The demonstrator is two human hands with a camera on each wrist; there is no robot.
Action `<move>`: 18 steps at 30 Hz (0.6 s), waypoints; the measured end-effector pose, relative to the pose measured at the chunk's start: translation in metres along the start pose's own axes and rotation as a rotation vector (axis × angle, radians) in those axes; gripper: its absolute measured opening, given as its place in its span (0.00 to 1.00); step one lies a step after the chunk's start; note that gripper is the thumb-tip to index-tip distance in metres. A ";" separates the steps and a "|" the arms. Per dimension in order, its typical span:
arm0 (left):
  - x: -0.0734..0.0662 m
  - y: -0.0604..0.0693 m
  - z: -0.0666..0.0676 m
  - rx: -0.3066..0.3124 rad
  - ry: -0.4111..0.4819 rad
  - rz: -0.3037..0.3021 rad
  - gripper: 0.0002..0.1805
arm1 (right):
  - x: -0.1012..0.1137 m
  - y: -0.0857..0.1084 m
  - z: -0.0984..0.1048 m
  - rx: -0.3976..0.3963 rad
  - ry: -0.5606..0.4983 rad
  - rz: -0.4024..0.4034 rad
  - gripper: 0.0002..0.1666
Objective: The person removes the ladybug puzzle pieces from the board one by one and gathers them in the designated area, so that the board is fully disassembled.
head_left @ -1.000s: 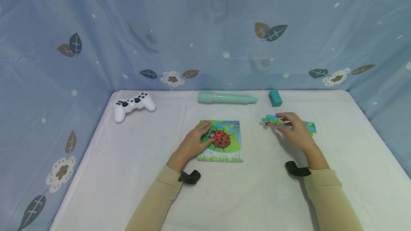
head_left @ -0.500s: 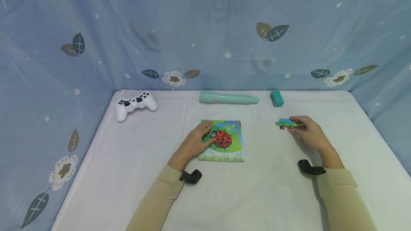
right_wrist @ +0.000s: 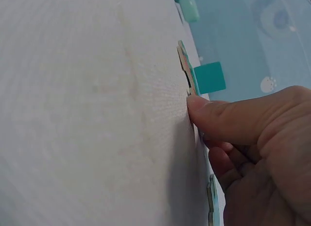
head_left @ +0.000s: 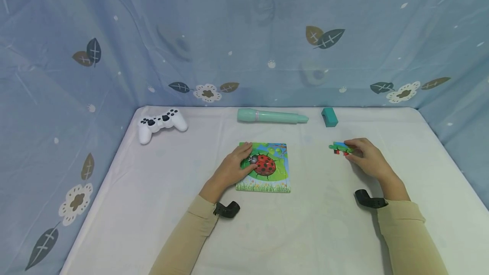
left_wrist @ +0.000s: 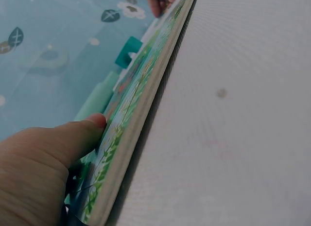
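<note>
A square ladybug puzzle board (head_left: 273, 177) lies flat on the white table. My left hand (head_left: 231, 169) rests on its left part, with the thumb on the picture, fingers spread. To the right, my right hand (head_left: 368, 158) pinches a puzzle piece (head_left: 341, 147) with blue, green and red print, low at the tabletop. In the right wrist view the piece (right_wrist: 186, 65) stands out past the thumb of the right hand (right_wrist: 252, 138). Another piece (right_wrist: 213, 201) lies near the curled fingers there; in the head view the hand hides it.
A white game controller (head_left: 162, 124) lies at the back left. Along the back edge are a light green microphone-shaped object (head_left: 272, 116) and a teal block (head_left: 330, 117). Blue patterned cloth (head_left: 244, 46) stands behind the table.
My right hand has moved right with the pinched piece, and now covers the other piece that showed beside it. My left hand stays on the board. The view has shifted slightly.
</note>
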State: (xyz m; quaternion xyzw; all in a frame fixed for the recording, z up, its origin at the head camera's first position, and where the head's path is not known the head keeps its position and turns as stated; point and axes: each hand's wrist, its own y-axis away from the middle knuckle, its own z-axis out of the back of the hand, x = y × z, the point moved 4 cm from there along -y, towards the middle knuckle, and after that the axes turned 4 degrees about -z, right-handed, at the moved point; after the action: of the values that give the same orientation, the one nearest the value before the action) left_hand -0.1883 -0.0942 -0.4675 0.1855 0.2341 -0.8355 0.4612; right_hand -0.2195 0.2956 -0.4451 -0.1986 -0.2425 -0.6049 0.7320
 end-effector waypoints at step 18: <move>0.001 0.000 0.000 -0.028 0.022 -0.009 0.36 | 0.030 -0.002 -0.002 0.031 -0.081 -0.042 0.35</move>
State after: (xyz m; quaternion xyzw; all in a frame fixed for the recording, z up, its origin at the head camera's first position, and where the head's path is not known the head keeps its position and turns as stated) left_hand -0.1882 -0.0950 -0.4681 0.1871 0.2515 -0.8321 0.4575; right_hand -0.2171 0.2699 -0.4289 -0.2063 -0.2852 -0.6076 0.7119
